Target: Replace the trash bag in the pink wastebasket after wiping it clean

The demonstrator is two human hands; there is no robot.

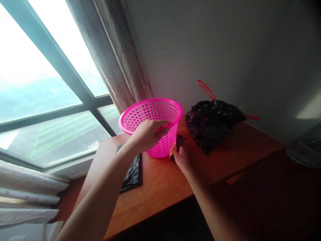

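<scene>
A pink perforated plastic basket (140, 112) stands upright on a wooden desk (160, 184) near the wall. My left hand (146, 134) is closed over the basket's near rim. Just right of the basket's base, my right hand (182, 155) pinches a small dark purple and yellow piece (177, 144) that I cannot identify. A filled black rubbish bag (212, 122) with red drawstrings lies on the desk to the right of the basket.
A flat folded black plastic bag (132, 172) lies on the desk under my left forearm. A window and a curtain (120, 60) stand behind the basket. A grey wall runs along the desk's back. Striped bedding (25, 197) shows at lower left.
</scene>
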